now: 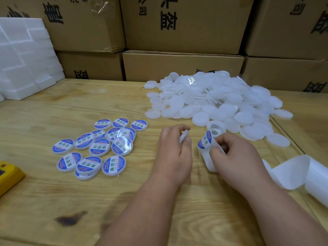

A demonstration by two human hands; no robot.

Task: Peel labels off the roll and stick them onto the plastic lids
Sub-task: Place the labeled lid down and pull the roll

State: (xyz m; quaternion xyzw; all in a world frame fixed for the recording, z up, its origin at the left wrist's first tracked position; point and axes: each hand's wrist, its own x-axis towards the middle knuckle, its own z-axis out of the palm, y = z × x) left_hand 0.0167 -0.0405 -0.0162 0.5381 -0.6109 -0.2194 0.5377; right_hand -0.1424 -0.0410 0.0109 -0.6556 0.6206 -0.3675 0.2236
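Head view only. Hands low centre over a pale wooden table (53,107), forearms entering from the bottom edge.

Left hand (174,153): fingers curled, pinching a blank white plastic lid (183,136) by its edge, lid tilted up off the table, only its rim showing past the knuckles.

Right hand (236,157): fingers curled in, gripping the white backing strip (209,160) at the point where it bends. A blue-and-white round label (205,140) sits on that bend, facing the left hand, its upper edge standing clear of the backing. Lid and label near each other, apart, a gap of bare table between.

Spent backing trails off to the right in loose loops (301,173), running out of frame at the lower right. A small white roll core (215,129) just beyond the right hand, against the near edge of the blank pile; whether the strip feeds from it, cannot tell.

Heap of unlabelled white lids (221,100) beyond the hands, right of centre, spilling toward the right hand.

Cluster of labelled lids (99,146) left of the hands, some overlapping, labels up, well apart from the blank heap.

Yellow object (8,174) at the left edge, partly cut off. White foam blocks (23,59) stacked at far left. Cardboard boxes (182,66) with black printed characters walled along the back.
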